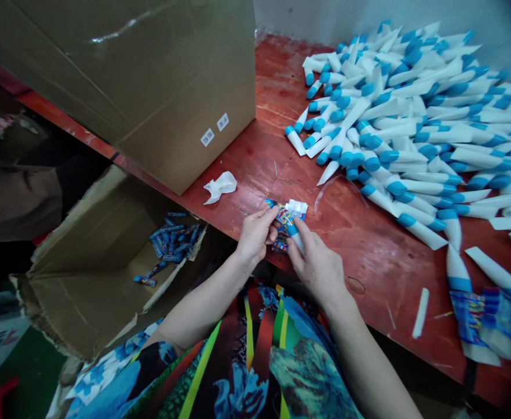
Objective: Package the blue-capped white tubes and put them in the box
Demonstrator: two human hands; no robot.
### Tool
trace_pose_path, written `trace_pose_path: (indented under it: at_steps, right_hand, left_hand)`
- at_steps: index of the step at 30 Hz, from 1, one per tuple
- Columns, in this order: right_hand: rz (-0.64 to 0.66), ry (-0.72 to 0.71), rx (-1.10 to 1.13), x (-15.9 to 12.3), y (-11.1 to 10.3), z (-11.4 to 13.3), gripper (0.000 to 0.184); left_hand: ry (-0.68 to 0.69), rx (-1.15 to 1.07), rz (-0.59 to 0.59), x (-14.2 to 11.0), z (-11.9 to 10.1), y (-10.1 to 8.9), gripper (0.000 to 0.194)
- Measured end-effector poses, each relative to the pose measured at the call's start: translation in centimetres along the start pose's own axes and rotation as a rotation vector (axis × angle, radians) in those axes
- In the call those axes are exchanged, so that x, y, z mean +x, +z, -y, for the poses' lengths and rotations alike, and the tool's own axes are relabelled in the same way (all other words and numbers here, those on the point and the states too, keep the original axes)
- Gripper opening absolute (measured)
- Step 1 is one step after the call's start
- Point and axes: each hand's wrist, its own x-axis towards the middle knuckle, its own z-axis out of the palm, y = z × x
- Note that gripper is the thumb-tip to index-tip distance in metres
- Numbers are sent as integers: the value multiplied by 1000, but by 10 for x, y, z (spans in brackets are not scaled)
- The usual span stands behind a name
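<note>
My left hand [258, 234] pinches a colourful printed plastic wrapper [284, 215] near the table's front edge. In my right hand [319, 262] is a small white tube with a blue end [295, 237], held against the wrapper. Both hands are close together, and some of the fingertips are hidden behind the wrapper. A crumpled white scrap [220, 187] lies to the left beyond my hands. To the right spreads a large heap of blue-and-white tubes [386, 125].
A tall cardboard box [185, 75] stands on the red table [369, 262] at the left. Below the edge, an open carton [93, 291] holds several blue printed tubes [174, 238]. Blue printed wrappers [485, 320] and a white strip [421, 313] lie at the right.
</note>
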Motion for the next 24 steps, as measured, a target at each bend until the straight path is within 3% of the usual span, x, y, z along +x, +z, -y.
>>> trace_pose_path:
  at_steps: [7, 13, 15, 19, 24]
  right_hand:
    - [-50, 6, 201, 5, 1, -3, 52]
    - [-142, 109, 482, 13, 5, -5, 45]
    - [-101, 86, 681, 9, 4, -8, 49]
    - [125, 139, 1090, -1, 3, -17, 53]
    - [144, 191, 1206, -2, 3, -19, 61]
  left_hand:
    - [-98, 110, 233, -5, 5, 2, 53]
    - [-101, 43, 257, -8, 11, 8, 54]
    - [-83, 26, 261, -5, 7, 6, 54]
    - [-31, 24, 288, -4, 2, 3, 53]
    - [-129, 159, 424, -17, 12, 8, 51]
